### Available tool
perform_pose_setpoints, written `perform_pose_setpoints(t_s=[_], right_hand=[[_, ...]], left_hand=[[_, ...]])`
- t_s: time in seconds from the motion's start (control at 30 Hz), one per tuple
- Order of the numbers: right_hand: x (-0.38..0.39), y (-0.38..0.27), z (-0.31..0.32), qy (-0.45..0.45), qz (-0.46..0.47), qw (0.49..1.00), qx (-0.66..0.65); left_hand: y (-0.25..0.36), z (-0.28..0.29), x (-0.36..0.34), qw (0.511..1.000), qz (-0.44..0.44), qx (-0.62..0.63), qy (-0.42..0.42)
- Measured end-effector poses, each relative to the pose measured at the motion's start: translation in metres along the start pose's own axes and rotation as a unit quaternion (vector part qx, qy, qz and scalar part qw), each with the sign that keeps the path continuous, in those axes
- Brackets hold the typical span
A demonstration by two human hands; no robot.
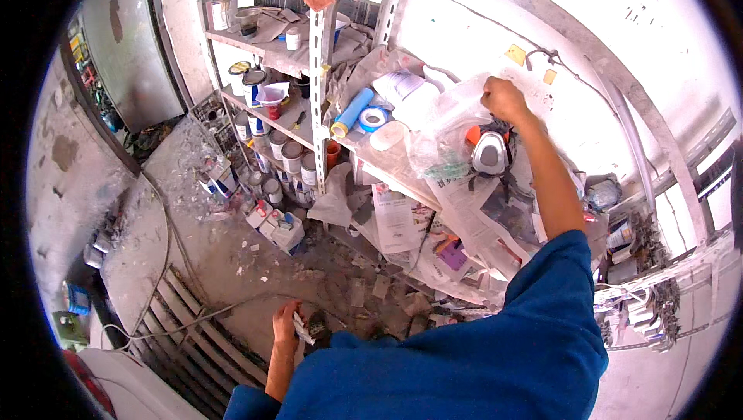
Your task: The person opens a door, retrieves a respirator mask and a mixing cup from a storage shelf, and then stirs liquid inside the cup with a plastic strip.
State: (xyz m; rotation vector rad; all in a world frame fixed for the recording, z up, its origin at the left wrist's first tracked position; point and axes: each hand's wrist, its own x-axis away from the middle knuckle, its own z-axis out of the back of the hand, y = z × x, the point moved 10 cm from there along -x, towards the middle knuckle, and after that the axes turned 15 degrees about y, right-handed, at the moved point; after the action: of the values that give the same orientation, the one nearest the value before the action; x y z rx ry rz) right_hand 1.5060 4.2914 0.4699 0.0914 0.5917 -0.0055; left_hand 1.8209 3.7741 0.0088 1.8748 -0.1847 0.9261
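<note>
My right hand (503, 97) reaches onto the cluttered shelf, fingers closed on the edge of a clear plastic bag (453, 126). Just below that hand lies a respirator mask (488, 153) with orange parts and dark straps. Nearby are a blue roll (352, 113), a blue-and-white tape roll (373, 120), a white package (396, 83) and a pale oval item (388, 136). Newspaper sheets (395, 219) hang over the shelf's front. My left hand (286, 323) is low by my side, closed on a small white item (303, 330) that I cannot make out clearly.
A metal rack (317, 95) holds paint cans (291, 158). A white box (275, 227) sits on the littered floor, with a slatted grate (186, 319) and cables (165, 219) at the left. A metal door (120, 49) stands behind. Tools (642, 304) crowd the right wall.
</note>
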Motion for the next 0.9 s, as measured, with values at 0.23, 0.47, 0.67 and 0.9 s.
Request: perform_pose_setpoints(t_s=[0.23,0.47,0.67,0.9], right_hand=[[0.035,-0.052,0.01,0.025,0.043,0.999,-0.015],[0.103,-0.127,0.03,0.101,0.152,0.983,0.01],[0.14,-0.091,0.025,0.077,0.017,0.992,-0.097],[0.154,-0.06,0.019,0.094,-0.066,0.986,-0.12]], left_hand=[[0.107,-0.141,0.027,0.961,-0.2,-0.112,-0.156],[0.253,-0.377,0.178,0.668,-0.694,-0.205,-0.175],[0.212,-0.496,0.192,0.535,-0.764,-0.277,-0.231],[0.194,-0.509,0.189,0.553,-0.771,-0.228,-0.218]])
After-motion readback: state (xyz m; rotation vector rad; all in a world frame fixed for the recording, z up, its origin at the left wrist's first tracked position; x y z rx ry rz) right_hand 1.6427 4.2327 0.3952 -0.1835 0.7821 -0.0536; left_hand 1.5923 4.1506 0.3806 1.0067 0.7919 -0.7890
